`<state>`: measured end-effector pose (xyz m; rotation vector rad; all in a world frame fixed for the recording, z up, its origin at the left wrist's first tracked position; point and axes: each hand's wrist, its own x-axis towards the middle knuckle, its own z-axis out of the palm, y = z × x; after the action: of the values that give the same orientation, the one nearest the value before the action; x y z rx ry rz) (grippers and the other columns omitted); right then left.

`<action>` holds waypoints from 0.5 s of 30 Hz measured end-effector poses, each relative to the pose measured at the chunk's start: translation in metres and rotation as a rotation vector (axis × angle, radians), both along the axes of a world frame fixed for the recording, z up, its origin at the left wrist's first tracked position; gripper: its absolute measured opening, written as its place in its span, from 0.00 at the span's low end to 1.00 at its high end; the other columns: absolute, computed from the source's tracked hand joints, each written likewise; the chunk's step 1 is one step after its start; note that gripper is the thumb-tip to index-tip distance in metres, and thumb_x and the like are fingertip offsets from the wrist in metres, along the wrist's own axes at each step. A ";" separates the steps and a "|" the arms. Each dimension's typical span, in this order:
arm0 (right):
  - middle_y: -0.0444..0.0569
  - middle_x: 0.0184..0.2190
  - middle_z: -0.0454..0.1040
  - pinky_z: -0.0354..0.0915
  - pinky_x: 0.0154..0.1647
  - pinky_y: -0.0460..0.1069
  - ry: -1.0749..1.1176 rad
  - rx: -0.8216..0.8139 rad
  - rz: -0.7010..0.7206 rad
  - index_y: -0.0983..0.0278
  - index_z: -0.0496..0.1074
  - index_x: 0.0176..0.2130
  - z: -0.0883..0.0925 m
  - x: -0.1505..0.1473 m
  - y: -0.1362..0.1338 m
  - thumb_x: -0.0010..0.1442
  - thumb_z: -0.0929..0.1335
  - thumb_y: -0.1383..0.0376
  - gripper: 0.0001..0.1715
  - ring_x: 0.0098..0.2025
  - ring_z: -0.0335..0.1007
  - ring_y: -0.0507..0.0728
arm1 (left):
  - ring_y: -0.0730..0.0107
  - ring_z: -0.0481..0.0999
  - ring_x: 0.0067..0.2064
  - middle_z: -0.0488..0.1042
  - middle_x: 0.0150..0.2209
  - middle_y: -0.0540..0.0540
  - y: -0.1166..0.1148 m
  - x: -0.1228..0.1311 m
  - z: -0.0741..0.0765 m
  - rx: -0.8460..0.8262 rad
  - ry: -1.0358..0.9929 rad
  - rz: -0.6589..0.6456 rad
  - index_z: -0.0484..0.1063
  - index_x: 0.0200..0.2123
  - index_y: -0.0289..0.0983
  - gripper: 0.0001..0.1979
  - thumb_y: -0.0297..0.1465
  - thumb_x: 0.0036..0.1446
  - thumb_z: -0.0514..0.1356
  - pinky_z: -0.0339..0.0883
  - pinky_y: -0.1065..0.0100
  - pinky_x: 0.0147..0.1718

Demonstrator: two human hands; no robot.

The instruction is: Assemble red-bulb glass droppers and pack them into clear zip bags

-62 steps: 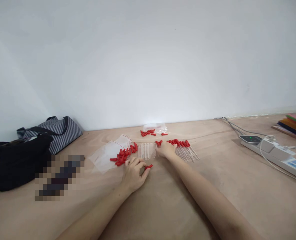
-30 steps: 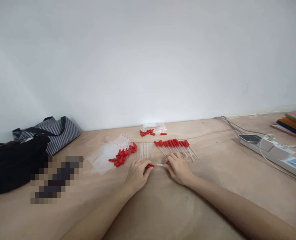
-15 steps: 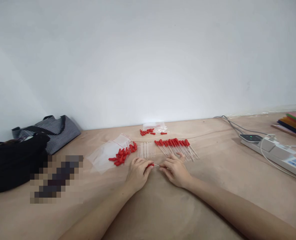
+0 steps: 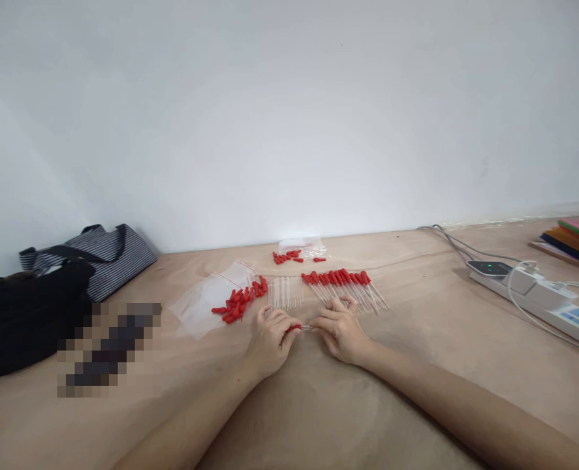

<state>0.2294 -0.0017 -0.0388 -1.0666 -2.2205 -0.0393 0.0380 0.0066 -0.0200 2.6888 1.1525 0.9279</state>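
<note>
On the bench [image 4: 309, 418], left hand [image 4: 269, 336] and right hand [image 4: 344, 333] near each other, each grip clamped; just beyond, red-topped tubes [image 4: 338, 279] beside a narrower row of bare tubes [image 4: 285, 292]; between the hands, a red bulb [image 4: 295, 328] pinched in the left, a clear tube [image 4: 306, 328] in the right, apparently touching.

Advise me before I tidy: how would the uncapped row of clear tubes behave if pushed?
The clear tubes look thin and straight, so probably stiff and light. Lying closely side by side, they may roll or shift together. Being see-through, they might be fragile if glass.
</note>
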 end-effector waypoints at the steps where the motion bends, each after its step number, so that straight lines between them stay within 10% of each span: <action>1: 0.44 0.26 0.71 0.40 0.45 0.55 -0.009 0.006 -0.007 0.60 0.72 0.34 0.000 0.000 0.000 0.57 0.62 0.68 0.10 0.36 0.57 0.54 | 0.68 0.70 0.35 0.74 0.28 0.52 0.000 0.000 0.000 0.002 -0.001 -0.006 0.69 0.30 0.39 0.07 0.29 0.56 0.52 0.44 0.54 0.48; 15: 0.43 0.25 0.71 0.39 0.44 0.55 -0.042 -0.073 0.033 0.62 0.69 0.28 0.011 -0.005 0.001 0.56 0.61 0.69 0.09 0.36 0.57 0.53 | 0.68 0.70 0.34 0.74 0.26 0.52 -0.001 0.000 -0.005 0.069 -0.033 -0.057 0.69 0.29 0.40 0.06 0.30 0.54 0.53 0.43 0.54 0.50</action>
<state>0.2244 -0.0009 -0.0274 -1.0773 -2.2921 0.0344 0.0380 0.0058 -0.0248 2.7338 1.0503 1.0176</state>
